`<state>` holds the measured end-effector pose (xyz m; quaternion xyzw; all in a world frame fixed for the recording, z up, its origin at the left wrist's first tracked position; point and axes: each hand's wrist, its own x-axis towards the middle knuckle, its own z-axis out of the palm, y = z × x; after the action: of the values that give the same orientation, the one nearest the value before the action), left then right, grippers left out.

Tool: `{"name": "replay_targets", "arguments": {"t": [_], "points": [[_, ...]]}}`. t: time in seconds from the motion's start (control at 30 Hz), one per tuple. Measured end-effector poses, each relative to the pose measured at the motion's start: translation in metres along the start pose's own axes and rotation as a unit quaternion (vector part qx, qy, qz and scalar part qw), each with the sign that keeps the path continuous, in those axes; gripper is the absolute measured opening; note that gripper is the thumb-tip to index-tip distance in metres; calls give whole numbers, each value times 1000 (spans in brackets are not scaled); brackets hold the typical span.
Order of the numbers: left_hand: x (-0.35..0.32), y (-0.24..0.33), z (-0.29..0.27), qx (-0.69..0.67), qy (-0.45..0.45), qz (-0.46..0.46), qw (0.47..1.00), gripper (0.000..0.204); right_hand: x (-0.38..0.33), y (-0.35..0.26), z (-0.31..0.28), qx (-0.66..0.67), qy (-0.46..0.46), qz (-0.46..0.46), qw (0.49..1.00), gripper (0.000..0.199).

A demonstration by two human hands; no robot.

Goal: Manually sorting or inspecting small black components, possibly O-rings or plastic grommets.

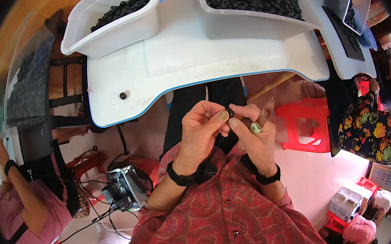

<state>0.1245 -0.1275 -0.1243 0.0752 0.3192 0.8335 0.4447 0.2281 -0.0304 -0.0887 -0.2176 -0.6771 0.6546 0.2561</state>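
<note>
In front of my lap, just off the table's near edge, my left hand [205, 126] pinches a small black ring-like part [230, 112] between thumb and fingers. My right hand [258, 137] meets it from the other side, thumb and forefinger at the same part. Tucked in the right hand's fingers is a small tool with a pale green handle end [255, 127]; a thin blade-like piece seems to rise beyond it, its exact kind unclear. One loose black ring [123, 95] rests on the white table [179, 59] at the left.
Two white tubs, one at the left [120, 40] and a larger one [255, 13], hold many black rings. A red stool [304, 125] stands right. Cables and a box-like device [128, 186] lie left. Co-workers sit on both sides.
</note>
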Motion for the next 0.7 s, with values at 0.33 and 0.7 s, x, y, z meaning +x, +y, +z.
{"name": "replay_targets", "arguments": {"t": [0.33, 0.7], "points": [[0, -2, -2, 16, 13, 25, 999, 8, 0, 10, 6, -114, 64, -113, 985, 11], [0, 1, -1, -11, -2, 14, 1000, 9, 0, 8, 12, -76, 90, -94, 989, 11]]}}
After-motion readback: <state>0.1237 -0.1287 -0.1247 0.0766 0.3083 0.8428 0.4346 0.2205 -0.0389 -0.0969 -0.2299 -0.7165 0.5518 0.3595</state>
